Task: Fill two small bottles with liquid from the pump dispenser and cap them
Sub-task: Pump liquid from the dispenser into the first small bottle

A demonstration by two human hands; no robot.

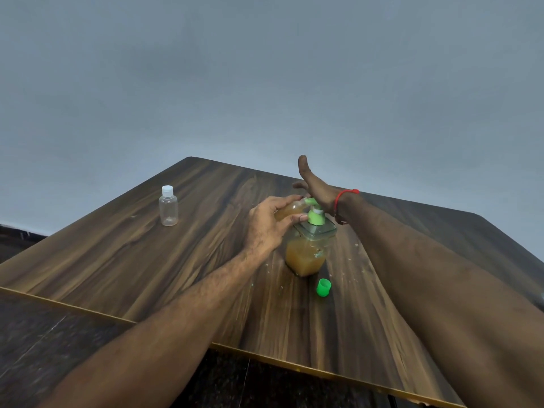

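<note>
The pump dispenser (309,248) stands upright mid-table (147,260), spout pointing toward ten o'clock. The left hand (269,225) grips a small amber-filled bottle (290,210) tilted at the spout. The right hand (316,187), fingers spread, presses the pump. A capped empty bottle (168,206) stands upright at ten o'clock with bare tabletop around it; a green cap (323,287) lies toward the near edge.

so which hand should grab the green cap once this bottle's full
Right. The right hand is open on the pump, and the green cap lies on its side of the dispenser. The left hand holds the bottle.
</note>
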